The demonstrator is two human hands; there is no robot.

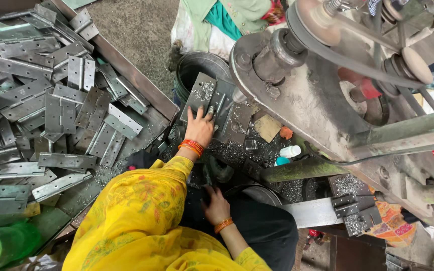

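Left hand (198, 126) presses flat, fingers spread, on steel hinge (200, 95), centre frame under drill. Stiff, heavy, sharp-edged (swarf-strewn); grip long edges. Right hand (216, 205) curled low; hold unclear.

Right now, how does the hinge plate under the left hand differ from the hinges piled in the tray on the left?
The hinge plate lies alone on the machine bed, pressed by the left hand; the piled hinges lie loose, overlapping at many angles. The hinge plate carries bright metal shavings; the piled hinges look mostly bare. Both are flat grey metal.
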